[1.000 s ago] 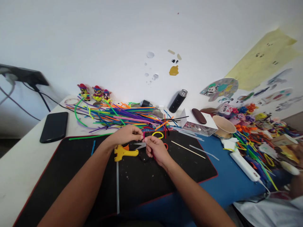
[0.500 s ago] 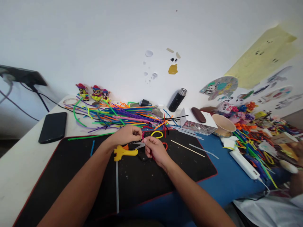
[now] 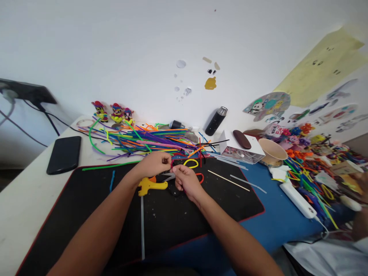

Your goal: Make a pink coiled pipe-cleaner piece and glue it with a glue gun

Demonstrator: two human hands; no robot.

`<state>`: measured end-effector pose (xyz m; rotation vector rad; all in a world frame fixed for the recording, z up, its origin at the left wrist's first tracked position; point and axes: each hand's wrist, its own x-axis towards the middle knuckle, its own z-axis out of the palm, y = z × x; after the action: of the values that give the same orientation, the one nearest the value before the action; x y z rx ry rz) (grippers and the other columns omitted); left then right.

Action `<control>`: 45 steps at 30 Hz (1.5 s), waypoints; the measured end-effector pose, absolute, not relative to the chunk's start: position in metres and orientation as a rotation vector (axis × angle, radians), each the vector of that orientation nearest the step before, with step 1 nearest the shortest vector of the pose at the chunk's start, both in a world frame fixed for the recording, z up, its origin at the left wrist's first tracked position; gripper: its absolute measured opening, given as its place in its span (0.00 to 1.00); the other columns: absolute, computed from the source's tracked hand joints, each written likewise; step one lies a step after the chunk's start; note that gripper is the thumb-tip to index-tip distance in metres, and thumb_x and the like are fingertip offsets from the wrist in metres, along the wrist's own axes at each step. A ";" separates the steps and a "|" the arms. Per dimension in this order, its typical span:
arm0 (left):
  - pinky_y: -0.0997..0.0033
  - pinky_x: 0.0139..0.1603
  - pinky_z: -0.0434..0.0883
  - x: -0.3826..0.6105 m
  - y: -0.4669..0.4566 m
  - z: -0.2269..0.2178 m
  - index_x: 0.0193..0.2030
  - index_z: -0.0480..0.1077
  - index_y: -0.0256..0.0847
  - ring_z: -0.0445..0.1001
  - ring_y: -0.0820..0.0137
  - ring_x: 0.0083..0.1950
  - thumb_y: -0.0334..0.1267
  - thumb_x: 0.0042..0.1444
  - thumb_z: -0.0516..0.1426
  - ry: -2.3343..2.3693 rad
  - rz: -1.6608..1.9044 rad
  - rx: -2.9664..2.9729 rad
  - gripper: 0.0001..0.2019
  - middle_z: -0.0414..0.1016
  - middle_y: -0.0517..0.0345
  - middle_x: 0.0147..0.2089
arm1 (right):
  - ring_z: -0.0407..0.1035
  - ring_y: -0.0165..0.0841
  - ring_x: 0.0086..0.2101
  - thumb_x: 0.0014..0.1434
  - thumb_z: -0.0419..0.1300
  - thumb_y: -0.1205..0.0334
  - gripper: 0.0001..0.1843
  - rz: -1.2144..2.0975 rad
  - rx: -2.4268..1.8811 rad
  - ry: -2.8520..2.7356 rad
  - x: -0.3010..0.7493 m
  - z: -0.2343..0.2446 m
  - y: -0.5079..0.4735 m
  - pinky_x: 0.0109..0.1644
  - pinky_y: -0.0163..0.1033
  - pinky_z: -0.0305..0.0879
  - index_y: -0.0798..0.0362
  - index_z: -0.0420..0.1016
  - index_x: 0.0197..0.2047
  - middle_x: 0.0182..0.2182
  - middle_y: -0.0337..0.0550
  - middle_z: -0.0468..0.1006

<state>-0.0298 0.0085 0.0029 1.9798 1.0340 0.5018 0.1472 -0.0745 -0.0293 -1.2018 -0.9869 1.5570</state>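
Observation:
My left hand [image 3: 153,164] and my right hand [image 3: 184,180] meet over the black mat [image 3: 86,199], fingertips pinched together on a small red pipe cleaner [image 3: 172,165]. Its lower end runs down behind my right palm. Just below the hands lie a yellow glue gun [image 3: 149,185] and grey scissors [image 3: 168,177]. A yellow pipe cleaner loop [image 3: 191,163] and a red loop [image 3: 199,177] lie beside my right hand.
A big heap of coloured pipe cleaners [image 3: 146,141] lies behind the mat, with small figures [image 3: 113,112] at the wall. A black phone [image 3: 64,154] rests at left. A white box [image 3: 241,147], paper cup [image 3: 272,152], black bottle [image 3: 216,121] and craft clutter fill the right.
The hands stayed pinched on the red pipe cleaner and closed in slightly; the fingers shifted a little as they work it. Nothing else moved.

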 end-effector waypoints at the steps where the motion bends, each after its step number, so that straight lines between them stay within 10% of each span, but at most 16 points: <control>1: 0.69 0.32 0.60 -0.029 0.009 0.003 0.28 0.73 0.43 0.69 0.66 0.31 0.41 0.50 0.59 1.055 0.498 1.994 0.06 0.73 0.61 0.27 | 0.53 0.23 0.12 0.55 0.72 0.37 0.26 1.556 -1.207 -0.984 0.147 -0.030 -0.074 0.16 0.31 0.42 0.52 0.74 0.36 0.13 0.23 0.59; 45: 0.66 0.32 0.55 -0.056 0.027 -0.011 0.28 0.71 0.44 0.70 0.64 0.30 0.42 0.61 0.54 1.467 0.545 2.190 0.11 0.76 0.57 0.28 | 0.47 0.21 0.12 0.57 0.73 0.39 0.25 1.674 -1.098 -0.928 0.161 -0.024 -0.096 0.17 0.32 0.40 0.54 0.76 0.37 0.12 0.22 0.55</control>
<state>-0.0557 0.0271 -0.0115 2.1901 1.4670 0.5449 0.1610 -0.0955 -0.0237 -1.0977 -0.9282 1.6743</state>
